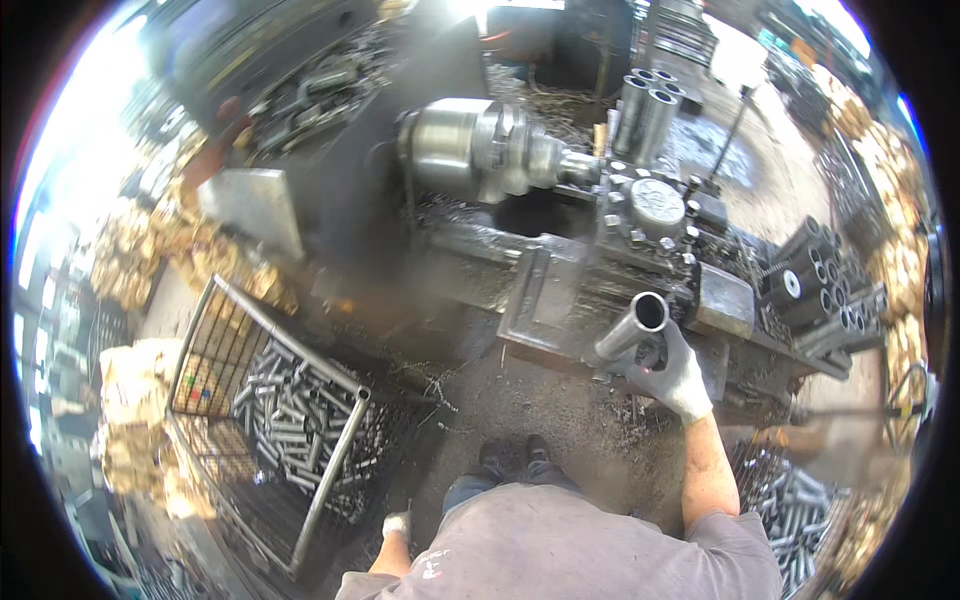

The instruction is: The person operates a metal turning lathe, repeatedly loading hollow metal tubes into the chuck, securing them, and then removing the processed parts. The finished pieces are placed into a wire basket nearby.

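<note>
My right hand (678,380), in a grey-white work glove, is wrapped round a short metal tube (625,335). The tube tilts with its hollow end up, just in front of the lathe carriage (560,300). Beyond it sits the bolted tool post (658,203), facing the shiny lathe chuck (450,150). My left hand (397,522), also gloved, hangs low by my side, near the wire crate's tubular rim (330,470). Its fingers are too small and hidden to make out.
Many cut metal tubes (300,420) fill the wire crate at left. Several upright tubes (650,115) stand behind the tool post. More tubes (815,275) are stacked at the right end of the machine, and another pile (795,520) lies at lower right. Metal shavings litter the floor.
</note>
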`<state>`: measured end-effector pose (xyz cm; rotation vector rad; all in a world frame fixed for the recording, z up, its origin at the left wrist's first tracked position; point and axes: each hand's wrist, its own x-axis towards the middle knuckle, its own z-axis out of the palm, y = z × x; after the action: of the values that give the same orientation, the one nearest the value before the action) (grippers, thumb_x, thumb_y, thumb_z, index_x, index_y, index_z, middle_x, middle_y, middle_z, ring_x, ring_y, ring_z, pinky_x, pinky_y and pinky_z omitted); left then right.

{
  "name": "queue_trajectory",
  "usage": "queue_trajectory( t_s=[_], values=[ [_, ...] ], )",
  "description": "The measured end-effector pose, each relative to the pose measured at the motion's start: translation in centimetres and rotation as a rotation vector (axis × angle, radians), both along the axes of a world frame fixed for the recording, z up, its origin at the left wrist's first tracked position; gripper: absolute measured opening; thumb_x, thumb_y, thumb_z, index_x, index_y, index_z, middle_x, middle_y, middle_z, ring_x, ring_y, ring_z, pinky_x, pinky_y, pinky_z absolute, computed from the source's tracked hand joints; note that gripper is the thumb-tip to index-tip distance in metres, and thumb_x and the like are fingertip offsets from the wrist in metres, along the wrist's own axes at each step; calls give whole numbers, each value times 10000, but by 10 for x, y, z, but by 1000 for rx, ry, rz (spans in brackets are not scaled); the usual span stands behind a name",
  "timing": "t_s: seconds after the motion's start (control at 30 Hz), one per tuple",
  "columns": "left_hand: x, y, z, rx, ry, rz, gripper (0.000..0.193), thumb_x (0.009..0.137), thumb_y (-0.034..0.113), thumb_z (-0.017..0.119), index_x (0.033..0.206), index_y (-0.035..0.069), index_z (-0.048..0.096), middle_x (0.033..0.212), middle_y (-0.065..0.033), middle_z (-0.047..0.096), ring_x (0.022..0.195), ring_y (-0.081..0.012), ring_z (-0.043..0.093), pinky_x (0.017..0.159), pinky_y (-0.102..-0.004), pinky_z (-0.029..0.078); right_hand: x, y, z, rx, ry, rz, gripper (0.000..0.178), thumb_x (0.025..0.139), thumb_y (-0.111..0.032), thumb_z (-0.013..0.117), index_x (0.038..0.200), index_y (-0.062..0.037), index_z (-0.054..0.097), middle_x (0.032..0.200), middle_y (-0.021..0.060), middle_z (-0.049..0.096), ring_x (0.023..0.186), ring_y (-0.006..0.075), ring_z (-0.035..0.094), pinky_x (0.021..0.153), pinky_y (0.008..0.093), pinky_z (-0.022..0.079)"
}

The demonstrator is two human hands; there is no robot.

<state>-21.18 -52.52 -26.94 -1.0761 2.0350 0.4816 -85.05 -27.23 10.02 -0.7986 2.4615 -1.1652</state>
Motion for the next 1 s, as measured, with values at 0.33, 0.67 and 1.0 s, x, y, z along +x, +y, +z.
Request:
queue_trajectory(
  t_s=[0.33, 0.67, 1.0],
  values=[
    [5, 158, 113, -33, 576, 1276, 501, 956, 413, 686, 1337, 92, 740, 1303, -175, 760, 1223, -300, 723, 1037, -399, 557, 126, -115, -51, -297, 3, 329, 254, 842, -203, 874, 995, -37, 759, 894, 72, 798, 806, 150, 750, 772, 337, 591],
    [165, 380, 66, -355, 388, 2095, 463, 895, 415, 653, 1194, 97, 809, 1209, -197, 786, 1154, -350, 751, 995, -438, 573, 513, -186, -42, 3, -146, 1574, 331, 838, -342, 886, 1012, -80, 784, 910, 135, 804, 875, 235, 802, 793, 380, 616],
    [56, 633, -36, -757, 614, 3259, 341, 974, 293, 638, 1170, 48, 771, 1120, -189, 785, 1010, -343, 772, 845, -451, 604, 788, -141, -5, -8, 4, 2610, 399, 840, -370, 863, 1105, -97, 739, 972, 189, 780, 939, 377, 779, 805, 446, 622]
  ],
)
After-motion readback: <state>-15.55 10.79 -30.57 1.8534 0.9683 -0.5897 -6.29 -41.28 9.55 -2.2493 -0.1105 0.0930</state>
